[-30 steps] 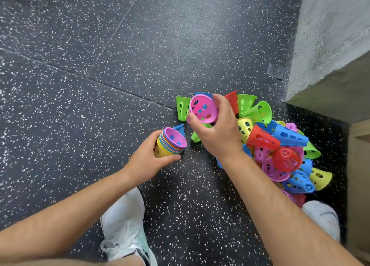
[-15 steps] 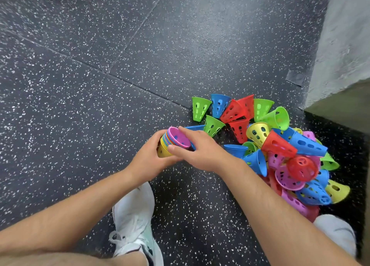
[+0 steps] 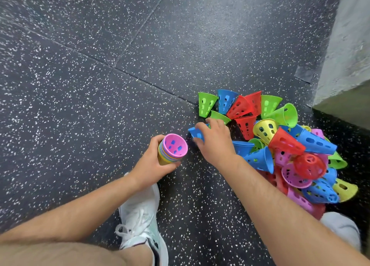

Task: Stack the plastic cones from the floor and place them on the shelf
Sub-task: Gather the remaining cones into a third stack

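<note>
Landmark: the pile of loose cones [image 3: 280, 143], in green, blue, red, yellow and pink, heaped on the speckled dark floor [image 3: 100, 85].
Stack: a nested stack of cones [image 3: 172, 151] with a pink one on top, mouth facing up, is held well to the left of the pile.
Left hand: the left hand [image 3: 152, 165] grips the stack from its left side, with the fingers wrapped round the lower, yellow part and the thumb across the near side.
Right hand: the right hand [image 3: 214, 143] reaches to the pile's left edge, back of the hand up.
Right fingers: they are curled over a blue cone [image 3: 195, 132] that lies on its side at that edge, thumb on its near side, index finger on top.
Blue cone: between the pile and the stack, apart from the stack.
Shoes: a white shoe [image 3: 140, 215] stands nearer the camera than the pile and to its left; a second shoe [image 3: 340, 227] sits just below the pile.
Wall: a grey wall [image 3: 346, 55] rises beyond the pile, to its right.
</note>
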`<state>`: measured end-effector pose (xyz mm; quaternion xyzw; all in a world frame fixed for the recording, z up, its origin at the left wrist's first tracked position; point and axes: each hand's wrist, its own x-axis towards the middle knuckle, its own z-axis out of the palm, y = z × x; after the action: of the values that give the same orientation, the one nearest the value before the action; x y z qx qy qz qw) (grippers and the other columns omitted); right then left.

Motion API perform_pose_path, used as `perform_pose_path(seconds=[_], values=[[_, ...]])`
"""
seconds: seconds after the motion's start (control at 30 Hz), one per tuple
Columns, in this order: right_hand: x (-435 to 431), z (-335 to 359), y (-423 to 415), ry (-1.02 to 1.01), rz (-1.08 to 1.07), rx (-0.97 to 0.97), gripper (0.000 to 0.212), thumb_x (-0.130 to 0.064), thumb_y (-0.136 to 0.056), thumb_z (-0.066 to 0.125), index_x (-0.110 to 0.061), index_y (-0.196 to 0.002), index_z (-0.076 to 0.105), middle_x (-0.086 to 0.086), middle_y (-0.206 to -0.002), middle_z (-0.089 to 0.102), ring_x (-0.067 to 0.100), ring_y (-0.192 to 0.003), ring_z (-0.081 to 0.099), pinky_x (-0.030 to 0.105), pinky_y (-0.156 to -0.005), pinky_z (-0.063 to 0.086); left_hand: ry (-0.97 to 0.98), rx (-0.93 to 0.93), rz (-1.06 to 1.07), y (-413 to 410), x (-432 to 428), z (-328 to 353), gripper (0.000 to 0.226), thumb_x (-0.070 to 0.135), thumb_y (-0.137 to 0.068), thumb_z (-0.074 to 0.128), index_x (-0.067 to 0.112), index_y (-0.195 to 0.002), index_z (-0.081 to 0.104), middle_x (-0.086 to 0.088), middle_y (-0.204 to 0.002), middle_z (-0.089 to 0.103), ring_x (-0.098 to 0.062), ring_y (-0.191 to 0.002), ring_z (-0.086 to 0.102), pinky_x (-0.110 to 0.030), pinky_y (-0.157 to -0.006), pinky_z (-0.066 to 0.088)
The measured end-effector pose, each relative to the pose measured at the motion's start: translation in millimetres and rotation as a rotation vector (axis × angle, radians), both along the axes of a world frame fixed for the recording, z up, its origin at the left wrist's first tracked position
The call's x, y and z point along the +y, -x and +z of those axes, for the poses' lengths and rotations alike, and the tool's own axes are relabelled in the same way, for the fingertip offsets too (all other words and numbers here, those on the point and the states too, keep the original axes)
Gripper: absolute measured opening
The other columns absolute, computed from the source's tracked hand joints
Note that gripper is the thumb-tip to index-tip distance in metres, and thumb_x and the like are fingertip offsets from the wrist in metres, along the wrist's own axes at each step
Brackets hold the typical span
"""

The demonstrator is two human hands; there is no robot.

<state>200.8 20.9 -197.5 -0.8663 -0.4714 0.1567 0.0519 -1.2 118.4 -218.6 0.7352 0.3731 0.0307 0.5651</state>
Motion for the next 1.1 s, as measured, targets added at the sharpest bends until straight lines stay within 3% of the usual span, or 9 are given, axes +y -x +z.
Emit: perform_pose_path(seconds=[0.13,0.23,0.43,0.53,0.63,0.73,0.87,0.97,1.1], values=[[-10,-7,12,-0.041,-0.033,0.098,0.024,-0.031,-0.096,0.062,-0.011,-0.11,0.062,0.017,-0.134,0.048,0.038,-0.123,0.044,0.045,-0.1,0.039,-0.007,-0.033,-0.003,-1,1,-1,0.08,0.04,-0.074,0.087,0.033,-0.143,0.046,0.013,-0.136,0.06,-0.01,-0.127,0.058,-0.045,-0.114,0.044],[-21,-4,15,-0.21,-0.197,0.253,0.02,-0.03,-0.099,0.059,-0.01,-0.102,0.06,0.025,-0.139,0.045,0.04,-0.131,0.041,0.047,-0.105,0.039,-0.023,-0.047,-0.005,-4,0,-3,0.079,0.033,-0.076,0.092,0.03,-0.142,0.049,0.014,-0.136,0.061,-0.007,-0.127,0.058,-0.042,-0.116,0.042],[-29,21,10,-0.51,-0.324,0.414,0.016,-0.032,-0.101,0.056,-0.019,-0.092,0.053,0.007,-0.111,0.056,0.019,-0.116,0.049,0.019,-0.096,0.033,-0.036,-0.05,-0.007,-9,-1,-5,0.074,0.048,-0.071,0.089,0.045,-0.135,0.052,0.021,-0.132,0.062,-0.006,-0.125,0.059,-0.04,-0.114,0.044],[-28,28,16,-0.532,-0.285,0.446,0.022,-0.032,-0.102,0.056,-0.013,-0.09,0.051,0.007,-0.102,0.057,0.019,-0.113,0.049,0.009,-0.089,0.031,-0.031,-0.059,-0.02,-9,0,-6,0.075,0.037,-0.074,0.092,0.041,-0.136,0.053,0.018,-0.132,0.064,-0.009,-0.124,0.061,-0.046,-0.113,0.045],[-25,29,28,-0.468,-0.304,0.478,0.03,-0.033,-0.1,0.058,-0.007,-0.089,0.049,0.012,-0.107,0.057,0.024,-0.11,0.049,0.02,-0.082,0.031,-0.025,-0.066,-0.036,-12,1,-6,0.077,0.039,-0.071,0.093,0.037,-0.138,0.054,0.017,-0.131,0.065,-0.01,-0.123,0.062,-0.047,-0.112,0.046],[-24,29,38,-0.391,-0.318,0.552,0.036,-0.043,-0.099,0.055,-0.009,-0.092,0.05,0.005,-0.115,0.055,0.016,-0.113,0.048,0.022,-0.088,0.031,-0.009,-0.081,-0.041,-20,3,-5,0.079,0.039,-0.071,0.093,0.034,-0.14,0.054,0.014,-0.132,0.066,-0.012,-0.122,0.064,-0.047,-0.11,0.048],[-24,27,39,-0.413,-0.351,0.619,0.035,-0.041,-0.105,0.039,-0.011,-0.099,0.056,-0.001,-0.099,0.06,0.021,-0.101,0.054,0.036,-0.087,0.042,-0.043,-0.108,-0.051,-38,7,1,0.078,0.034,-0.072,0.095,0.029,-0.139,0.055,0.012,-0.131,0.066,-0.009,-0.12,0.064,-0.043,-0.11,0.048],[-24,23,30,-0.342,-0.394,0.607,0.022,-0.039,-0.102,0.05,-0.018,-0.106,0.055,-0.003,-0.108,0.06,0.016,-0.109,0.051,0.032,-0.091,0.04,-0.054,-0.115,-0.072,-46,9,4,0.078,0.035,-0.072,0.095,0.032,-0.139,0.055,0.014,-0.129,0.067,-0.007,-0.119,0.064,-0.041,-0.108,0.049],[-21,23,13,-0.32,-0.353,0.489,0.031,-0.042,-0.101,0.051,-0.018,-0.121,0.056,-0.004,-0.118,0.058,0.015,-0.116,0.045,0.032,-0.1,0.038,-0.036,-0.116,-0.089,-50,12,2,0.081,0.041,-0.07,0.094,0.034,-0.14,0.054,0.017,-0.131,0.066,-0.009,-0.122,0.064,-0.044,-0.11,0.048]])
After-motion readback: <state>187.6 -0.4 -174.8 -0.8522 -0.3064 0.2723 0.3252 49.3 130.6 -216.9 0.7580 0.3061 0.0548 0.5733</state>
